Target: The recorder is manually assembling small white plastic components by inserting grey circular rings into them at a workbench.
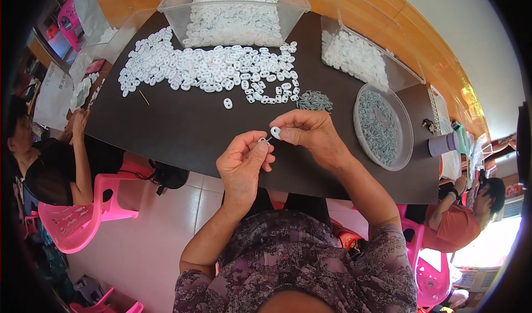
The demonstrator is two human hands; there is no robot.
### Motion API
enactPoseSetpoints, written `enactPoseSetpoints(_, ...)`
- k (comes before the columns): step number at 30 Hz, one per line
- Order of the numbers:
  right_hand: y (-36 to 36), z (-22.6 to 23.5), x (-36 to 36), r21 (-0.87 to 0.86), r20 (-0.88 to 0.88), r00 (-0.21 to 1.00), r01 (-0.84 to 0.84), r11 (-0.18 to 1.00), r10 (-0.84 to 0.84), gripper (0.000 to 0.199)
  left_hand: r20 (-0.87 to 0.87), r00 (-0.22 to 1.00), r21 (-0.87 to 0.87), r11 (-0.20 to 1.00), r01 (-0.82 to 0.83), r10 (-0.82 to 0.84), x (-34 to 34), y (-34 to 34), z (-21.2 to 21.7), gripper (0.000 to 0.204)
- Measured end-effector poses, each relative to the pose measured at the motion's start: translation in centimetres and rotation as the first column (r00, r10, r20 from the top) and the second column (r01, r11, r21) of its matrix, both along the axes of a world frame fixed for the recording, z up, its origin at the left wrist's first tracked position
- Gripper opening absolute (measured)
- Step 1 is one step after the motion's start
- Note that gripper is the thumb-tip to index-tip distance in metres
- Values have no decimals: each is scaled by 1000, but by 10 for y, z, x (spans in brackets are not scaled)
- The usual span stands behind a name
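Above the near edge of the dark table, my two hands meet fingertip to fingertip. My right hand (313,135) pinches a white oval plastic piece (275,131) with a hole in it, between thumb and forefinger. Against it, my left hand (242,162) pinches a second small white piece (262,140), mostly covered by the fingers. A thin grey pin or screw shows between the two pieces; whether it is seated in either one I cannot tell. Just beyond my right hand lies a small heap of grey metal screw-like parts (315,100).
A wide spread of white two-holed pieces (210,69) covers the far table, with one lone piece (228,103) nearer. Behind stand clear bins (166,5) of white pieces. At right are a round tub (409,141) of grey parts and a purple-grey cup (440,145). People sit at both sides.
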State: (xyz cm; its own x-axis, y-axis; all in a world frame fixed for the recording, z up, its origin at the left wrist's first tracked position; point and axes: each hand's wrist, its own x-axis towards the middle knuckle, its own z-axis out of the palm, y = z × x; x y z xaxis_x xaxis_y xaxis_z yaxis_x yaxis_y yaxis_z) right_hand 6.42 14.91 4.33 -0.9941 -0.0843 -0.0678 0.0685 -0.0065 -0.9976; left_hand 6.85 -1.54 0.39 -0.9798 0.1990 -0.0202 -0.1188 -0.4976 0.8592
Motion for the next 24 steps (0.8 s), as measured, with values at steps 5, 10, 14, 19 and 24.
enactPoseSetpoints(5, -4, -2, 5, -10, 0, 1000, 28, 1000, -28, 15, 4, 1000, -24, 1000, 1, -1, 5, -1, 4, 17)
enactPoseSetpoints(10, -7, -2, 6, -19, -1, 999, 41, 999, -41, 18, 10, 1000, -33, 999, 2, -1, 6, -3, 3, 18)
enactPoseSetpoints(14, -3, 0, 5, 2, 24, 999, 21, 1000, -21, 20, 8, 1000, 1, 1000, -14, 14, 6, -4, 3, 17)
enactPoseSetpoints(19, -12, -7, 5, -4, 59, 998, 39, 999, -39, 18, -17, 999, 38, 999, -33, 34, 7, -6, 4, 17)
enactPoseSetpoints(24, -14, -15, 10, 10, 122, 993, -3, 1000, 2, 18, 3, 1000, 100, 995, 2, -3, 8, -6, 2, 18)
